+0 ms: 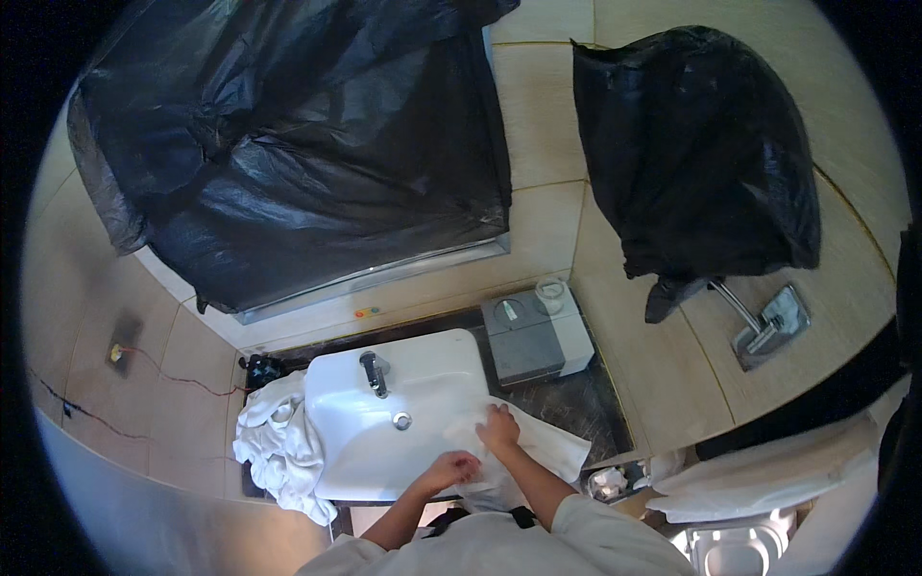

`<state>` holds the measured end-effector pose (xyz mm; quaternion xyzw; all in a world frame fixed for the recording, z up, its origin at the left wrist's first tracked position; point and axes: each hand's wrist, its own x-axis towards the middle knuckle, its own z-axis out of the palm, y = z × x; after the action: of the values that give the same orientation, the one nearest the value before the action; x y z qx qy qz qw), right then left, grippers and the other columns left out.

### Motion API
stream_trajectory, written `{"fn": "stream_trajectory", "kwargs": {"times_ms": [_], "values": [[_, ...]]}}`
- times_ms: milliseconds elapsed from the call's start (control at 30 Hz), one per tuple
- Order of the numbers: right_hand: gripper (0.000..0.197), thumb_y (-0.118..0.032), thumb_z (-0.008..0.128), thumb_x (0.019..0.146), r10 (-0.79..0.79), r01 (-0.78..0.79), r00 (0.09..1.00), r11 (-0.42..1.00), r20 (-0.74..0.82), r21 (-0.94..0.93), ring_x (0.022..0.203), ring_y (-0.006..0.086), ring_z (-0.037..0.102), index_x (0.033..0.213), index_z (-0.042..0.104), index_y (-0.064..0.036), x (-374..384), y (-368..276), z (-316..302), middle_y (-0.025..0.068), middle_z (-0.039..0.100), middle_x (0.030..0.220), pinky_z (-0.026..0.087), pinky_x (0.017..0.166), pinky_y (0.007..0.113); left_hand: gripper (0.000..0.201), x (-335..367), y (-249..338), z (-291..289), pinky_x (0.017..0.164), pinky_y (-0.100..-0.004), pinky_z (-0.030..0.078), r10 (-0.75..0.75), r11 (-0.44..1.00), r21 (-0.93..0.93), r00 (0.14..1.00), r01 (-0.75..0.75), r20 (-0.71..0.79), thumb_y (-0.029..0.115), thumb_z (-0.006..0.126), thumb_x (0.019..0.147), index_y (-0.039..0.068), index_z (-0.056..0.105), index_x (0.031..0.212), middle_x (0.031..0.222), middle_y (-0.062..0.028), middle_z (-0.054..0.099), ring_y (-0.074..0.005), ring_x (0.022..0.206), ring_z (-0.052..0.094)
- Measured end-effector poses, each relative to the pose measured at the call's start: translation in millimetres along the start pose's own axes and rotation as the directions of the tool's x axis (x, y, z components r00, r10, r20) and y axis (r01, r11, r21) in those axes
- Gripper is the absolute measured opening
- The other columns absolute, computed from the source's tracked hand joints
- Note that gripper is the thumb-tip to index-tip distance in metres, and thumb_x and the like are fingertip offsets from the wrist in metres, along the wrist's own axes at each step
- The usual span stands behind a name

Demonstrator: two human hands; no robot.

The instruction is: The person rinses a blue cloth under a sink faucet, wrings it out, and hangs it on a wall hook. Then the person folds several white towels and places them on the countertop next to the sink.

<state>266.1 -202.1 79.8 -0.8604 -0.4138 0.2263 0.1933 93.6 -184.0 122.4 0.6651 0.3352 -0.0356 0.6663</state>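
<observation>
My right hand [498, 427] is over the right rim of a white washbasin [346, 461], its fingers closed on the edge of a thin white sheet [552, 444]. The sheet spreads right across the dark counter; whether it is cloth or plastic I cannot tell. My left hand [455, 470] is at the basin's front edge, fingers curled together. Whatever it may hold is too small to make out. Pale, crumpled material [492, 485] hangs between my hands and my body. A chrome faucet [375, 374] and a round drain [401, 420] are in the basin.
Bunched white towels [280, 446] lie left of the basin. Behind it on the right sits a grey box [523, 336] with a clear roll on top. Black plastic covers the mirror [317, 144] and a wall fixture [701, 154]. Loose wires [182, 384] hang from the left wall.
</observation>
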Motion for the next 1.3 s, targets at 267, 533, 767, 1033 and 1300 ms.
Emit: {"fn": "stream_trajectory", "kwargs": {"times_ms": [267, 533, 767, 1033, 1300], "values": [[0.012, -0.011, 0.058, 0.078, 0.287, -0.245, 0.938, 0.149, 0.196, 0.958, 0.075, 0.0244, 0.062, 0.084, 0.062, -0.0010, 14, 58, 31, 0.0078, 0.062, 0.078, 0.048, 0.068, 0.036, 0.036, 99, -140, -45, 0.077, -0.0342, 0.049, -0.224, 0.907, -0.421, 0.828, -0.016, -0.514, 0.030, 0.065, 0.084, 0.000, 0.058, 0.102, 0.097, -0.0090, 0.062, -0.0228, 0.085, 0.060], [0.008, -0.007, 0.060, 0.084, 0.284, -0.055, 0.958, 0.082, 0.030, 0.995, 0.062, 0.0114, 0.052, 0.081, 0.060, 0.0005, -57, 26, -107, 0.0002, 0.056, 0.071, 0.044, 0.061, 0.025, 0.024, 81, 0, -41, 0.081, -0.0365, 0.051, -0.238, 0.239, -0.971, 0.971, 0.029, -0.030, 0.020, 0.059, 0.088, 0.003, 0.058, 0.105, 0.102, -0.0125, 0.063, -0.0256, 0.093, 0.062], [0.015, -0.011, 0.059, 0.087, 0.042, 0.378, 0.838, 0.674, -0.544, 0.634, 0.057, 0.0048, 0.037, 0.080, 0.059, 0.0021, -104, -49, -183, -0.0019, 0.047, 0.065, 0.031, 0.050, 0.023, 0.010, 1, 130, -30, 0.071, -0.0319, 0.047, 0.575, 0.812, 0.194, 0.702, -0.550, -0.420, 0.009, 0.061, 0.083, 0.001, 0.061, 0.088, 0.092, -0.0125, 0.061, -0.0247, 0.083, 0.059], [0.025, -0.013, 0.059, 0.084, -0.264, 0.496, 0.775, 0.817, -0.574, 0.295, 0.062, 0.0275, 0.057, 0.107, 0.063, -0.0046, -130, -76, -182, 0.0126, 0.057, 0.074, 0.046, 0.055, 0.035, 0.021, -35, 167, -15, 0.068, -0.0411, 0.046, 0.591, 0.770, 0.368, 0.800, -0.521, -0.105, 0.015, 0.059, 0.080, 0.001, 0.056, 0.094, 0.086, -0.0194, 0.060, -0.0364, 0.080, 0.059], [0.037, -0.022, 0.054, 0.087, -0.301, 0.430, 0.777, 0.895, -0.552, 0.117, 0.065, 0.0301, 0.061, 0.120, 0.055, -0.0065, -147, -65, -174, 0.0120, 0.060, 0.081, 0.051, 0.057, 0.039, 0.022, -46, 185, 4, 0.064, -0.0466, 0.049, 0.539, 0.431, 0.848, 0.841, -0.308, 0.032, 0.018, 0.060, 0.075, 0.002, 0.054, 0.088, 0.079, -0.0202, 0.060, -0.0382, 0.074, 0.061]]}}
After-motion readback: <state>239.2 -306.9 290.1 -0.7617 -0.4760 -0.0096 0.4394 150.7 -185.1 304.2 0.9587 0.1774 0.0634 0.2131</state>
